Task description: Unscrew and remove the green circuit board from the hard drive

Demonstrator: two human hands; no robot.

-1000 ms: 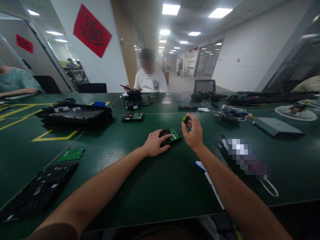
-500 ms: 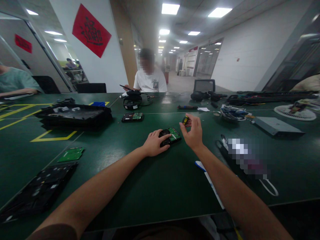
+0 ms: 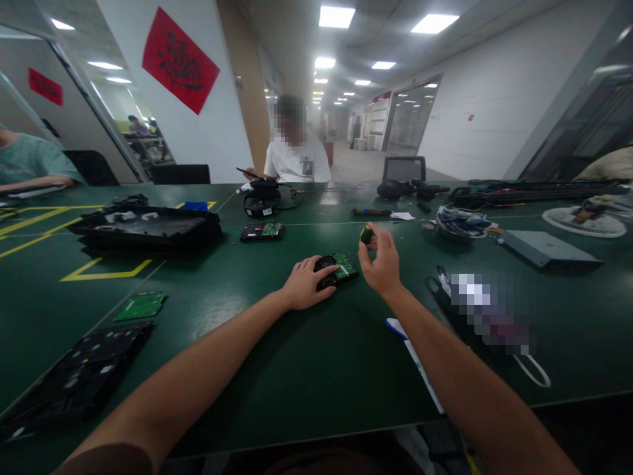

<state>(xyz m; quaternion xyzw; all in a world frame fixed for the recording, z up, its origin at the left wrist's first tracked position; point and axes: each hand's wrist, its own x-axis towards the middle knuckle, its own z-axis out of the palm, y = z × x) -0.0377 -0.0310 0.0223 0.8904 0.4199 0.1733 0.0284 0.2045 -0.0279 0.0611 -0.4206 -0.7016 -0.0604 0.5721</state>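
My left hand (image 3: 307,284) presses over a hard drive (image 3: 345,265) lying flat on the table, thumb and fingers bracing its near and left side. The drive's green circuit board faces up at its right end; its left part is partly hidden under the fingers. Just to the right, my right hand (image 3: 380,260) is closed around a screwdriver (image 3: 366,234) with a black and yellow handle, held above the drive's right edge. Its shaft is too thin to make out clearly.
Another hard drive (image 3: 262,231) lies farther back. Stacked black trays (image 3: 148,227), a loose green circuit board (image 3: 141,306) and a black panel (image 3: 79,373) are at left. A grey metal box (image 3: 548,249) and bundled cables (image 3: 459,223) sit at right. A person (image 3: 297,158) sits opposite.
The screwdriver handle has turned slightly in my right fingers, which have shifted a little. My left hand and the hard drive have stayed put.
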